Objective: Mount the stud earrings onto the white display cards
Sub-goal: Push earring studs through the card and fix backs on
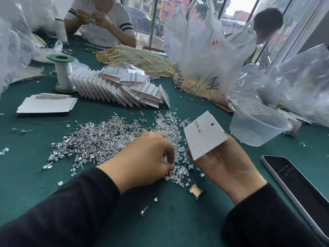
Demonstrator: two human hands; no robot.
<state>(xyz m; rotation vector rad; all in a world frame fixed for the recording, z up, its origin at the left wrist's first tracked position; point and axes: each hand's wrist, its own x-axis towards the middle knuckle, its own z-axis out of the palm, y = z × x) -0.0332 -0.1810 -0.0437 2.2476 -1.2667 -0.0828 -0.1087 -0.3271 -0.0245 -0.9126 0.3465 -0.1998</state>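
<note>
— White rectangular display card (204, 139): where is it being held?

— It is being gripped by its lower corner in the right hand (226, 168), tilted up over the green felt tabletop (26, 175). The left hand (147, 157) is being pressed, fingers curled, into the heap of silver stud earrings (99, 141) and clear plastic backs (169, 120). Whether anything is being pinched cannot be told.

— How is this step best being done?

— Probably a single stud is being sought. It is best being lifted by its head, post pointing outward, then guided into the free hole beside those mounted.

— And the counts?

— One card is being held, with about three studs being carried on it and several holes being left empty. Loose studs and backs are being left uncounted, being far too many. Also being kept on the table: one fanned stack of filled cards (121, 88), one clear plastic bowl (258, 122), one dark phone (299, 184), one green-ended thread spool (62, 73).
</note>
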